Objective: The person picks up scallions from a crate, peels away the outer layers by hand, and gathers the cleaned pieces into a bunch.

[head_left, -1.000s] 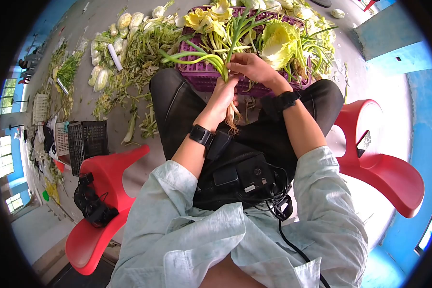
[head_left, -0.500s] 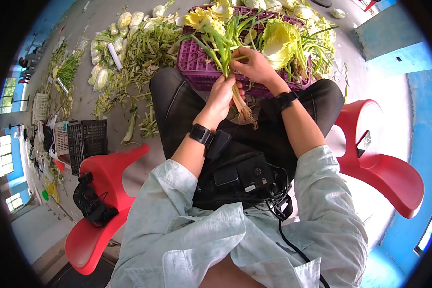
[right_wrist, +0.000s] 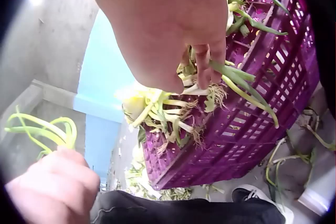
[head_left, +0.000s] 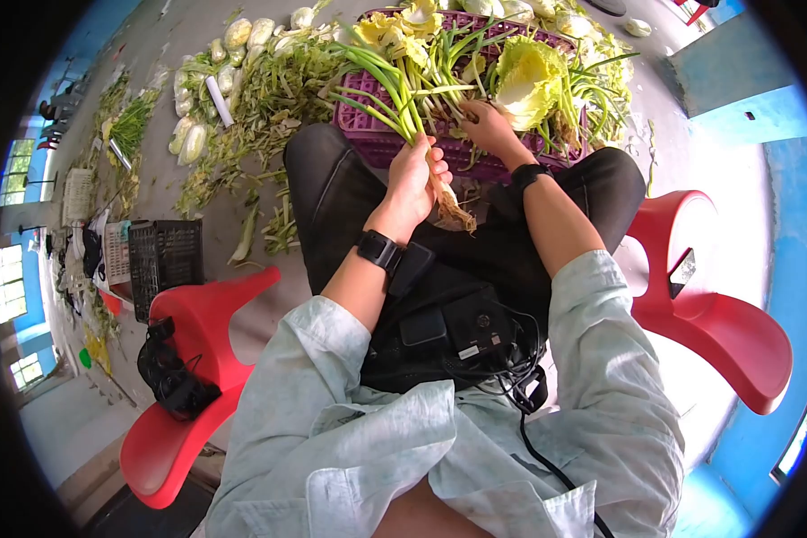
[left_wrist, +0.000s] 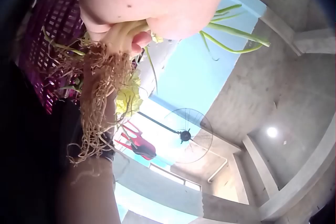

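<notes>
My left hand grips a small bunch of spring onions around the white stalks. Green leaves stand up past the fist, and the shaggy roots hang below it in the left wrist view. Over the front of an upturned-looking purple plastic crate, my right hand reaches down among loose spring onions. Its fingers curl in at a spring onion, with leaves and roots showing beside them. Much of that grasp is hidden behind the palm in the right wrist view.
On the crate lie a large yellow-green cabbage leaf and more spring onions. Trimmed leaves and whole cabbages cover the floor at left. Red stools flank me, and a black crate stands beyond the left one.
My right hand has left the bunch in my left hand and moved right and down to the onions on the crate. The left hand's bunch has turned, its roots swinging to the right.
</notes>
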{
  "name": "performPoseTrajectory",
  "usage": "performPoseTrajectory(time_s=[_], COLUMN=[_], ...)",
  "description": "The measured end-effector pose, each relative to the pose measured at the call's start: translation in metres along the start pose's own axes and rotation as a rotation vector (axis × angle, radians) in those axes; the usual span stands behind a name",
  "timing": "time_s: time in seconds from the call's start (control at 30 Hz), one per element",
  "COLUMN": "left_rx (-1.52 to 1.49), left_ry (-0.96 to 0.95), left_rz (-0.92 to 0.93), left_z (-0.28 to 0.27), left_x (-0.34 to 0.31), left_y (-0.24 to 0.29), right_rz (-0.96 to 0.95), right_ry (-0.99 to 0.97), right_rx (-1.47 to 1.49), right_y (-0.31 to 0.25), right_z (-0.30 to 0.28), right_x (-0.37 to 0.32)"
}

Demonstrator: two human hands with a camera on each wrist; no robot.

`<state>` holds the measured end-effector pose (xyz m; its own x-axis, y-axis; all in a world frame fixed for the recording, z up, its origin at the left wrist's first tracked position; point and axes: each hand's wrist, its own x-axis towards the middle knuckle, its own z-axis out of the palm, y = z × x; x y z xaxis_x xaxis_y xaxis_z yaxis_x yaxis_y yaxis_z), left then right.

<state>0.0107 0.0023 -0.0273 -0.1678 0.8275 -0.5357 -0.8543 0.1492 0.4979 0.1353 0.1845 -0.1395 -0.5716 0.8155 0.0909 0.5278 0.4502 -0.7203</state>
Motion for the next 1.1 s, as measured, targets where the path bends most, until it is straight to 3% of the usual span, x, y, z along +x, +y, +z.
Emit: performPoseTrajectory(time_s=[0.03, 0.07, 0.33, 0.47, 0.57, 0.67, 0.77, 0.87, 1.1], left_rx=[0.004, 0.008, 0.056, 0.068, 0.066, 0.064, 0.064, 0.065, 0.042], left_ry=[0.009, 0.009, 0.025, 0.021, 0.026, 0.025, 0.015, 0.021, 0.052], left_rz=[0.013, 0.016, -0.007, -0.011, -0.016, -0.024, -0.023, -0.018, 0.002], left_z=[0.001, -0.001, -0.003, -0.004, -0.006, -0.006, -0.006, -0.007, -0.004], left_x=[-0.002, -0.002, -0.001, 0.001, 0.002, 0.003, 0.003, 0.003, 0.003], left_y=[0.001, 0.001, 0.001, -0.001, -0.002, -0.002, -0.003, -0.003, -0.003], right_rz=[-0.071, -0.015, -0.053, 0.144, 0.161, 0.061, -0.038, 0.12, 0.16], right_ry=[0.005, -0.112, -0.3, -0.324, -0.19, -0.239, -0.213, -0.162, 0.184], right_rx=[0.009, -0.013, -0.302, -0.322, -0.217, -0.065, -0.152, -0.206, -0.021], right_y=[0.008, 0.002, -0.018, -0.036, -0.035, -0.023, -0.017, -0.03, -0.083], right_z=[0.008, 0.005, -0.002, -0.008, -0.004, -0.002, 0.006, -0.003, -0.045], right_x=[0.001, -0.002, -0.004, -0.005, -0.012, -0.01, -0.015, -0.008, -0.006])
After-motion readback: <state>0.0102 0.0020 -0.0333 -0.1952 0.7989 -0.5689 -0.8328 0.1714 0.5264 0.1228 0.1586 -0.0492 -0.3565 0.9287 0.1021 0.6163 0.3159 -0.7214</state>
